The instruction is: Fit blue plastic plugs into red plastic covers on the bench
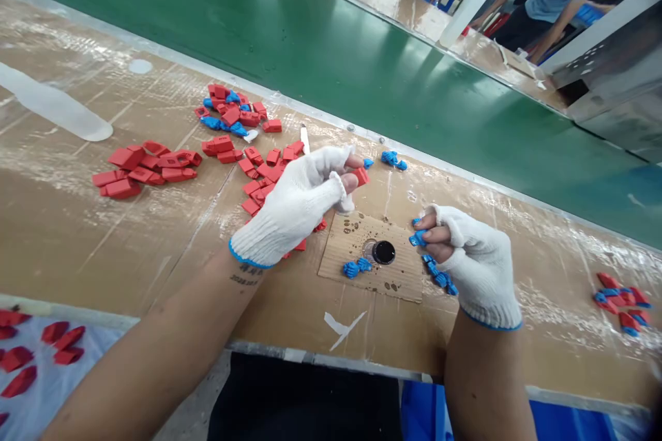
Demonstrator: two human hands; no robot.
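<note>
Two hands: both in white knit gloves with bare fingertips, working above a brown bench.
Left hand [294, 210]: thumb and forefinger pinched on a small red piece [360, 176], raised just over the far edge of the cardboard pad [344, 238].
Right hand [473, 258]: fingers curled inward, tips gripping a small blue piece [418, 239] – low, near the pad's right edge.
Risk, slip: both grips are fingertip-only on tiny parts; a loose pinch would likely drop one among the loose blue bits [439, 279] under the right hand.
Risk, smear: the black disc [383, 252] on the pad sits among dark, wet-looking spots – a glove cuff brushing there could pick it up, I judge.
Risk, mix-up: the red heap [263, 176] lies just behind the left wrist; a sweep of the forearm could scatter it.
Surface: tape-covered bench [77, 241], glossy and scuffed, with another red heap [145, 169] and a mixed red-and-blue pile [232, 114] further left.
Room: green conveyor belt [310, 41] runs along the bench; beyond it a second bench, a white bottle [465, 14] and a co-worker's arm [556, 31].
</note>
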